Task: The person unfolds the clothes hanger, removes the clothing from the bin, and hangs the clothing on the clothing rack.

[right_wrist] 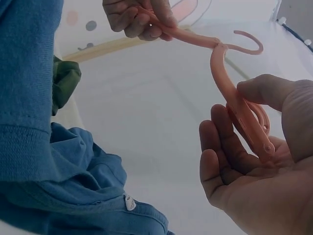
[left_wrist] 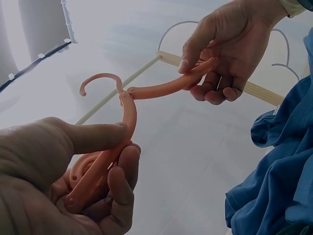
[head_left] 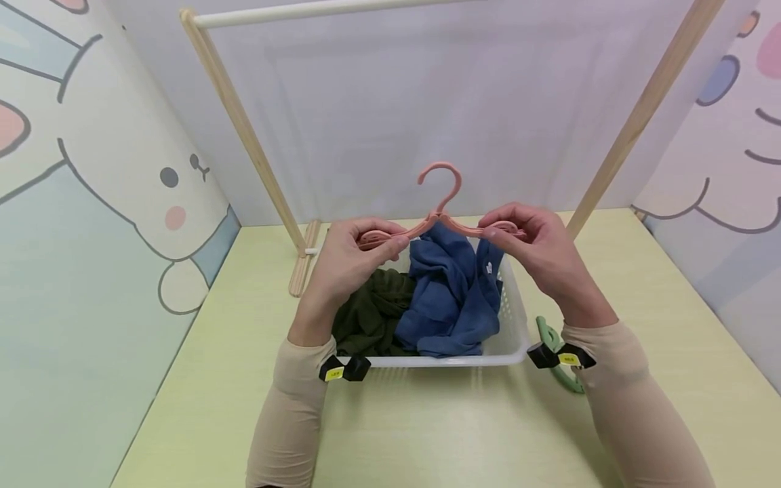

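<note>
A pink folding hanger (head_left: 441, 215) is held up over a white basket, its hook pointing upward. My left hand (head_left: 348, 261) grips one arm of it, thumb along the front and fingers curled behind. The other arm is pinched by my right hand (head_left: 537, 251), between thumb and fingers. In the left wrist view the hanger (left_wrist: 128, 110) shows folded end pieces tucked within each palm. Below the hands, blue clothing (head_left: 448, 298) with a small white tag and dark green clothing (head_left: 375, 315) lie crumpled in the basket (head_left: 515, 318).
A green hanger (head_left: 564, 376) lies on the table (head_left: 427, 434) right of the basket, partly covered by the right wrist. Behind stands a wooden rack with a white rail (head_left: 317, 9) and slanted posts (head_left: 250, 135). Walls with cartoon drawings close in both sides.
</note>
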The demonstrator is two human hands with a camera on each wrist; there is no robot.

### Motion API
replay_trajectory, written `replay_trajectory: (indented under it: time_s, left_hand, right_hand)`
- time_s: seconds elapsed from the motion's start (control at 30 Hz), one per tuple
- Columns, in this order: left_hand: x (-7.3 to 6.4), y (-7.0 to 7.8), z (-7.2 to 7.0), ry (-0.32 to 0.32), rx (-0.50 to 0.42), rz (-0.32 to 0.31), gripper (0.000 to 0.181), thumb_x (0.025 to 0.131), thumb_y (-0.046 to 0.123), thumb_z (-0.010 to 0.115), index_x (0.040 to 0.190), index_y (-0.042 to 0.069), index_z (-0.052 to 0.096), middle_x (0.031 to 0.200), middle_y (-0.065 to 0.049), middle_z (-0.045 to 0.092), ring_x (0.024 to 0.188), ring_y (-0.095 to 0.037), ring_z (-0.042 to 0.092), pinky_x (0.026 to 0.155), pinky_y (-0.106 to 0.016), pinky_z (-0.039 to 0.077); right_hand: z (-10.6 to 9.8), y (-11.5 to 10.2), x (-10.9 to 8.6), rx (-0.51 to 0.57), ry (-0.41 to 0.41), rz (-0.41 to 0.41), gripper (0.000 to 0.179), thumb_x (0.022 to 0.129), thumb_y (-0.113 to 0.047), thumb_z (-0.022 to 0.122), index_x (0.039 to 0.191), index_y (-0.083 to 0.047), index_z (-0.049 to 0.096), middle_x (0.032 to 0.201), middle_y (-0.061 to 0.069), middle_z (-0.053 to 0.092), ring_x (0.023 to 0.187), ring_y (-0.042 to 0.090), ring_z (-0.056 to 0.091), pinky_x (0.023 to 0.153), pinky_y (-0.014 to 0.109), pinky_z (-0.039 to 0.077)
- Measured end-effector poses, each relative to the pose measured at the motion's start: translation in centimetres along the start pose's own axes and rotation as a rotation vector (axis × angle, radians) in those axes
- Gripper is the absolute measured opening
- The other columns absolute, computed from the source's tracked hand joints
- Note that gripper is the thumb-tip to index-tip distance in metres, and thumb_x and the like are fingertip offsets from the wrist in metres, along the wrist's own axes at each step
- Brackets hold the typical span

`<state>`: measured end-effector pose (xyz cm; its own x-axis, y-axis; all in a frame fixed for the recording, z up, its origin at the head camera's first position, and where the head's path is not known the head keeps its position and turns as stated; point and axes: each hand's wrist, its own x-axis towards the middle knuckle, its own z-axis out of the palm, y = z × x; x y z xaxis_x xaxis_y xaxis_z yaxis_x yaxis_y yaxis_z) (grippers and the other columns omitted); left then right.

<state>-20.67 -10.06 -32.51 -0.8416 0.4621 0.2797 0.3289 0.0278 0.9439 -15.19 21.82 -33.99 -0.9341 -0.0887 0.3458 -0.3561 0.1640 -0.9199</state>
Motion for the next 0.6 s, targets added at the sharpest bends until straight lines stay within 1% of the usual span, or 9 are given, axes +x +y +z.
replay_trajectory:
  time_s: [0.1, 0.23, 0.43, 0.6]
  left_hand:
    - [0.06, 0.03, 0.00, 0.004, 0.001, 0.001, 0.016, 0.104, 0.011, 0.081, 0.117, 0.002, 0.084, 0.104, -0.012, 0.084, 0.085, -0.027, 0.079, 0.082, -0.035, 0.066]
    - [0.12, 0.02, -0.01, 0.005, 0.004, 0.006, 0.016, 0.104, 0.012, 0.081, 0.116, 0.002, 0.084, 0.103, -0.012, 0.084, 0.084, -0.027, 0.079, 0.082, -0.035, 0.066]
    - [0.25, -0.04, -0.04, 0.023, 0.037, 0.020, 0.016, 0.104, 0.012, 0.081, 0.116, 0.002, 0.085, 0.101, -0.011, 0.084, 0.083, -0.027, 0.078, 0.080, -0.034, 0.065]
    - [0.33, -0.03, -0.02, 0.047, 0.069, 0.038, 0.016, 0.104, 0.013, 0.081, 0.117, 0.003, 0.085, 0.099, -0.011, 0.084, 0.082, -0.027, 0.078, 0.076, -0.036, 0.063]
  right_hand:
    - [0.00, 0.01, 0.01, -0.038, 0.003, 0.021, 0.016, 0.110, -0.011, 0.072, 0.120, -0.001, 0.077, 0.101, 0.004, 0.078, 0.092, 0.031, 0.066, 0.085, 0.030, 0.056]
    - [0.02, 0.02, 0.10, -0.049, -0.001, 0.009, 0.015, 0.111, -0.011, 0.071, 0.119, 0.000, 0.077, 0.102, 0.005, 0.077, 0.092, 0.032, 0.064, 0.083, 0.031, 0.056]
    - [0.10, 0.15, 0.29, 0.007, 0.006, -0.023, 0.012, 0.110, -0.008, 0.071, 0.116, 0.002, 0.076, 0.105, 0.007, 0.073, 0.090, 0.031, 0.059, 0.077, 0.030, 0.053]
    - [0.32, 0.20, 0.36, 0.074, 0.036, -0.060, 0.009, 0.108, -0.004, 0.071, 0.112, 0.003, 0.076, 0.099, 0.006, 0.072, 0.089, 0.025, 0.056, 0.076, 0.028, 0.050]
